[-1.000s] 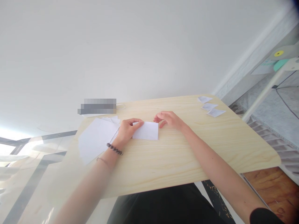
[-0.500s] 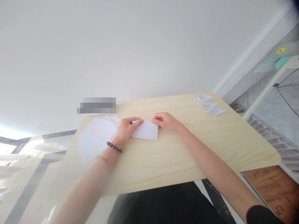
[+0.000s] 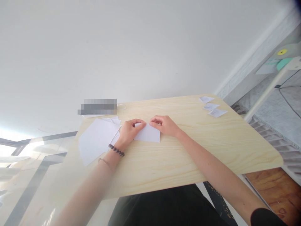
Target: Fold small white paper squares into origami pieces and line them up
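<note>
A small white rectangle of paper [image 3: 147, 135] is held just over the middle of the table, or resting on it; I cannot tell which. My left hand [image 3: 131, 128] pinches its upper left edge, thumb on the near face. At the top edge, a little to the right, my right hand [image 3: 164, 124] grips the same paper between thumb and curled fingers. The two thumbs are close together, a short gap apart. The fingertips behind the paper are hidden.
Loose white sheets [image 3: 97, 138] overlap on the table [image 3: 178, 163] left of my left hand. Three small folded papers [image 3: 217, 113] lie at the far right corner. A pixelated block [image 3: 98, 107] covers something at the back left, beside the wall [image 3: 150, 47].
My right hand has slid left along the paper's top edge, bringing the thumbs nearer each other. The paper and my left hand have shifted very slightly right and toward me.
</note>
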{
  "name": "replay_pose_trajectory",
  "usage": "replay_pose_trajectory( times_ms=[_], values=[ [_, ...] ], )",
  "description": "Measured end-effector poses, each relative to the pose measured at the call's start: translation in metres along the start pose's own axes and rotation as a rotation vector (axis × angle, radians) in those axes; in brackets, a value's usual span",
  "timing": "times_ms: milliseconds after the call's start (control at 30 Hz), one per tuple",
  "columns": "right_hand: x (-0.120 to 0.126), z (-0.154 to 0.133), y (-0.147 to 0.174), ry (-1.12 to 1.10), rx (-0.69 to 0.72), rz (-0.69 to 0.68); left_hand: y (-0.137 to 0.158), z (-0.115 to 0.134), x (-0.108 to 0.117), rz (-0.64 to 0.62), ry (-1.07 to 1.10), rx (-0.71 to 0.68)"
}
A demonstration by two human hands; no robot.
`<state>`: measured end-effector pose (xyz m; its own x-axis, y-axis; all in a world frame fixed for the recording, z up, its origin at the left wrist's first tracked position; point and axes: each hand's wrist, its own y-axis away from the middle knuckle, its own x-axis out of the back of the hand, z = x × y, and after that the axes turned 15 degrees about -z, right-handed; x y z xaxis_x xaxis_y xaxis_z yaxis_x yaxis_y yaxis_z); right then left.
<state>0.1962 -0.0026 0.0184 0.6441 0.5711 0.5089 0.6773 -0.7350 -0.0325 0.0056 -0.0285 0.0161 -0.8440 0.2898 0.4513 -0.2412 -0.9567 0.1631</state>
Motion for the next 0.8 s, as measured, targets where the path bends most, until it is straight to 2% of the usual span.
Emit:
replay_pose_trajectory(
  times_ms=[267, 400, 800],
  values=[
    [-0.001, -0.005, 0.002, 0.158, 0.085, -0.01, 0.002, 0.008, -0.002, -0.063, 0.013, -0.113],
    [0.001, -0.008, 0.003, 0.226, 0.106, -0.043, 0.003, 0.007, -0.002, -0.1, 0.045, -0.114],
    [0.027, -0.002, 0.013, 0.203, 0.027, -0.107, 0.002, 0.006, 0.002, -0.116, -0.119, -0.088]
  ],
)
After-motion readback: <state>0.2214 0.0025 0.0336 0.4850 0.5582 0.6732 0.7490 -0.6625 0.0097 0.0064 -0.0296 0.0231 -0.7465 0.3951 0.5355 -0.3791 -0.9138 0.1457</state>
